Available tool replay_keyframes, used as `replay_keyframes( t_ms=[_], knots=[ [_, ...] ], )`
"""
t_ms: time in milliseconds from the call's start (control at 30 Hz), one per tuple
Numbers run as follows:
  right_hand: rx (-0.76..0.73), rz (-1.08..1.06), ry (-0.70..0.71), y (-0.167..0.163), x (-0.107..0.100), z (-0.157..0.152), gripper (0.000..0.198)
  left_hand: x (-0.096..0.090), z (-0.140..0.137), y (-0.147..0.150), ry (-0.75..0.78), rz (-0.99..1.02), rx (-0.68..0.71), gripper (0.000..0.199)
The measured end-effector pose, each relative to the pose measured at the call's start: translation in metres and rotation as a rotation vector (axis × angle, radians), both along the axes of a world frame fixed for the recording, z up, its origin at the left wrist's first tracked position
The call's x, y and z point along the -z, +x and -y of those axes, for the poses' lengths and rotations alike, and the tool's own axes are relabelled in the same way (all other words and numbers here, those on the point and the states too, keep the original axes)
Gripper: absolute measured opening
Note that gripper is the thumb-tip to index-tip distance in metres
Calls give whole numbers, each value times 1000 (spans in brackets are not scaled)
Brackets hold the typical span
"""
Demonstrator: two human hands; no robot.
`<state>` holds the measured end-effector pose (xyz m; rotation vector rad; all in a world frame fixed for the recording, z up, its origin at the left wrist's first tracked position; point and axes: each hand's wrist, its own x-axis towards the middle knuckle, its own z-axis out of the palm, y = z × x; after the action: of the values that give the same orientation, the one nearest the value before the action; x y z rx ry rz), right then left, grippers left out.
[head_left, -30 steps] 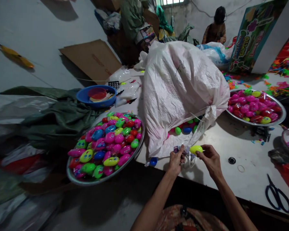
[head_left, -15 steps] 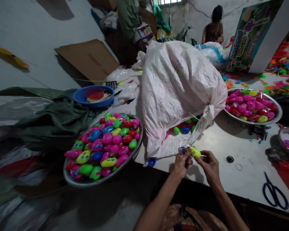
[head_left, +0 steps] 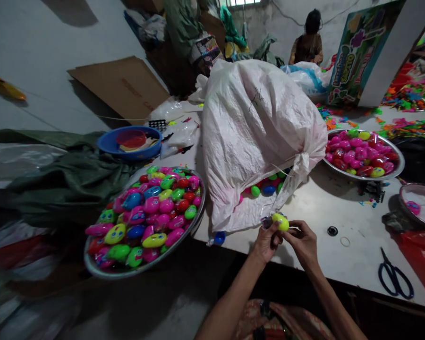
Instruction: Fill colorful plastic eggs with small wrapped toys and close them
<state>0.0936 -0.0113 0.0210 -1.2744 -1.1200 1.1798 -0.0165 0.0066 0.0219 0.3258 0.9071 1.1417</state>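
A yellow plastic egg (head_left: 281, 222) is held between my two hands, just above the table's front edge. My left hand (head_left: 265, 244) is closed, with a small piece of clear printed plastic film (head_left: 267, 222) pinched beside the egg. From the other side, the fingertips of my right hand (head_left: 303, 240) press on the egg's lower right end. Right behind my hands lies the mouth of a big white woven sack (head_left: 258, 118), where loose coloured eggs (head_left: 269, 190) show. One blue egg (head_left: 219, 237) sits at the table edge left of my hands.
On the left, a metal basin (head_left: 108, 274) is heaped with film-wrapped eggs with printed faces. Another metal basin (head_left: 401, 165) of eggs stands at the right. Scissors (head_left: 395, 278), a black ring (head_left: 332, 230) and a rubber band (head_left: 344, 242) lie on the table (head_left: 318, 208). A person (head_left: 306, 45) sits at the back.
The egg has shifted slightly toward my left hand and covers more of the film. My view has turned a little, so the surroundings sit further left.
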Motion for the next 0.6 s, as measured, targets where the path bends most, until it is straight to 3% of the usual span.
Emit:
replay_keyframes(
  t_ms=[133,233,367,467,600],
  knots=[
    [36,331,259,2,5,3,20,-1,4,2,16,-109,4,34],
    [55,534,324,5,7,1,15,0,8,5,-19,-194,4,33],
    [57,644,236,18,0,1,34,3,15,11,-29,-195,167,37],
    [-33,691,141,61,-7,31,35,4,19,10,-45,-149,313,44],
    [30,1045,-194,158,-6,102,25,5,10,-11,-57,-96,171,44]
  ],
)
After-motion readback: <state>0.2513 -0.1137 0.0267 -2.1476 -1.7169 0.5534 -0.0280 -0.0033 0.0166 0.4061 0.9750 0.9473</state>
